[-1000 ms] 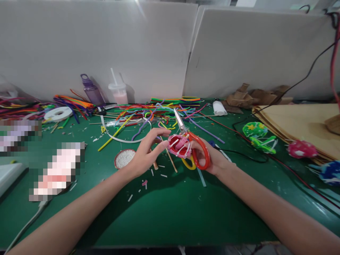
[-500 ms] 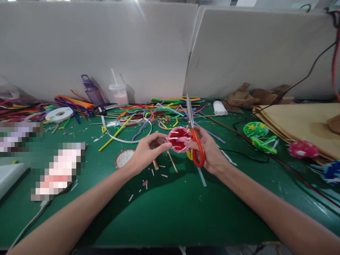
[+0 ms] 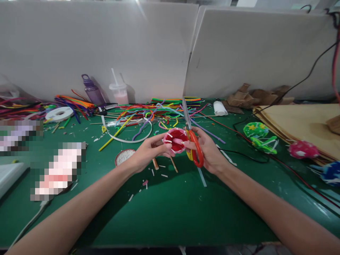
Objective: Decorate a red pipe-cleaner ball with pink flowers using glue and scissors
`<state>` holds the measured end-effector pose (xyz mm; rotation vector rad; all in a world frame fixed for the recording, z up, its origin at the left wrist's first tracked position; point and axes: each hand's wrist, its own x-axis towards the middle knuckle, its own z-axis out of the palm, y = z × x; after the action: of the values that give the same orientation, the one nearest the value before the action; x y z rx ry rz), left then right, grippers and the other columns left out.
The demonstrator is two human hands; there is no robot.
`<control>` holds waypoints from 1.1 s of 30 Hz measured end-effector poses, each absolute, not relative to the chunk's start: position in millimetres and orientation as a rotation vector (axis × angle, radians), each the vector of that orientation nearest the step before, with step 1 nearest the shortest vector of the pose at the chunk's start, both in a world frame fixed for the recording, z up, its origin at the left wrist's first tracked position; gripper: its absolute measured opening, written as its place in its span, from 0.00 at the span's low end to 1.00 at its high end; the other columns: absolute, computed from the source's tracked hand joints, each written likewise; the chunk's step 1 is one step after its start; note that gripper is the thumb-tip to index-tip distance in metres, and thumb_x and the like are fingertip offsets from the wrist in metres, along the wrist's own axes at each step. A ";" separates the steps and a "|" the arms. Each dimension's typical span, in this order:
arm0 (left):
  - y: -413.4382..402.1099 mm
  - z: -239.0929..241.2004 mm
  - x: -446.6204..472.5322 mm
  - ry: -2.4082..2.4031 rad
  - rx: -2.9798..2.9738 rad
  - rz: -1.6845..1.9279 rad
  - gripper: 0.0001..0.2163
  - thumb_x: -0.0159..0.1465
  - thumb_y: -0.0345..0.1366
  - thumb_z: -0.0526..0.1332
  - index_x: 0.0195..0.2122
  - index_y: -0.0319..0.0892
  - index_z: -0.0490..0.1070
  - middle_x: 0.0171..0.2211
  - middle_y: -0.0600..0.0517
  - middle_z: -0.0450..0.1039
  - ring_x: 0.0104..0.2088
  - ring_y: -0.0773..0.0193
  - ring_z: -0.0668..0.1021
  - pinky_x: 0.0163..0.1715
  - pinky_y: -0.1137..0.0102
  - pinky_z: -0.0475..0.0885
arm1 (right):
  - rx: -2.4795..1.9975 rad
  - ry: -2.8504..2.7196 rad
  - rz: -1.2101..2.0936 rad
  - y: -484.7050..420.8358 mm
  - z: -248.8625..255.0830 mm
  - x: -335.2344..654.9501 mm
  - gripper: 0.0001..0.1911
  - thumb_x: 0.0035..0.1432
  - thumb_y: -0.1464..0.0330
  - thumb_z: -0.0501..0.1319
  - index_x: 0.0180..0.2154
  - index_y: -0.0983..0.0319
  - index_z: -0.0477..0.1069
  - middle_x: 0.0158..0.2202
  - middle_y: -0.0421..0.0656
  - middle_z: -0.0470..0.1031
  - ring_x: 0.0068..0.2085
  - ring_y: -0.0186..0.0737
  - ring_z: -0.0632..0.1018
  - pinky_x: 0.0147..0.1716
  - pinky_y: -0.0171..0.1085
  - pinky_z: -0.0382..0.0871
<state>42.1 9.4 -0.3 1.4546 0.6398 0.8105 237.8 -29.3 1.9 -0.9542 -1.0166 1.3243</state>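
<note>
A small pink cup-shaped craft piece (image 3: 175, 134), its hollow inside deep red with short white strips around the rim, is pinched at its left side by my left hand (image 3: 145, 153). My right hand (image 3: 209, 150) is closed around scissors (image 3: 197, 151) with red-orange handles, their blades pointing up and away. Fingers of that same hand also reach to the cup's right rim. Just behind my left wrist stands a round dish of white beads (image 3: 125, 156). Beneath the hands lie a thin brown stick (image 3: 174, 165), a light blue strip (image 3: 202, 177) and small white scraps.
Colourful pipe cleaners (image 3: 156, 113) spread along the back, with a purple bottle (image 3: 94, 92) and a lidded drink cup (image 3: 120, 92) behind. Green craft pieces (image 3: 256, 130), a pink one (image 3: 303, 150) and brown paper (image 3: 292, 124) lie right. Cables cross the right side.
The pink cup has shifted slightly left and turned a little in my fingers. The scissor tips have swung left, with my right hand still around the handles.
</note>
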 end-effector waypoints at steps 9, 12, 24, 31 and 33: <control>16.4 -3.4 40.2 0.816 1.556 1.120 0.23 0.58 0.42 0.65 0.56 0.45 0.70 0.33 0.49 0.78 0.33 0.63 0.79 0.33 0.66 0.78 | -1.007 -1.182 1.218 -24.4 17.2 259.5 0.27 0.44 0.54 0.70 0.41 0.55 0.62 0.31 0.36 0.70 0.27 0.33 0.71 0.24 0.34 0.64; 18.0 -2.3 37.1 0.946 1.713 1.261 0.24 0.58 0.42 0.66 0.56 0.46 0.70 0.35 0.50 0.78 0.34 0.63 0.79 0.33 0.67 0.77 | -1.106 -1.407 0.951 -23.7 21.6 270.9 0.29 0.40 0.55 0.73 0.41 0.55 0.63 0.30 0.36 0.69 0.29 0.35 0.71 0.28 0.35 0.65; 23.7 -4.7 30.2 1.017 1.839 1.472 0.24 0.60 0.41 0.63 0.58 0.49 0.67 0.43 0.49 0.76 0.38 0.61 0.80 0.37 0.65 0.81 | -1.200 -2.098 0.283 -25.9 21.7 286.3 0.25 0.45 0.55 0.71 0.44 0.56 0.70 0.40 0.44 0.76 0.36 0.43 0.76 0.38 0.41 0.69; 24.3 -2.9 27.0 1.069 1.898 1.535 0.24 0.60 0.40 0.64 0.58 0.49 0.67 0.46 0.50 0.76 0.41 0.60 0.80 0.42 0.61 0.79 | -1.212 -2.170 0.227 -26.3 22.6 286.0 0.22 0.47 0.55 0.70 0.43 0.55 0.71 0.41 0.44 0.78 0.39 0.45 0.78 0.40 0.42 0.69; 23.0 -1.8 26.9 1.074 1.939 1.530 0.23 0.60 0.40 0.64 0.58 0.49 0.67 0.48 0.49 0.75 0.42 0.60 0.79 0.43 0.62 0.79 | -1.213 -2.181 0.208 -26.3 22.1 285.4 0.22 0.48 0.56 0.69 0.43 0.55 0.70 0.42 0.44 0.78 0.39 0.46 0.78 0.40 0.42 0.69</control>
<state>26.9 23.0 -1.8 1.9387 1.0736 1.5299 285.4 -26.3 22.1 -1.2132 -2.1813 0.2085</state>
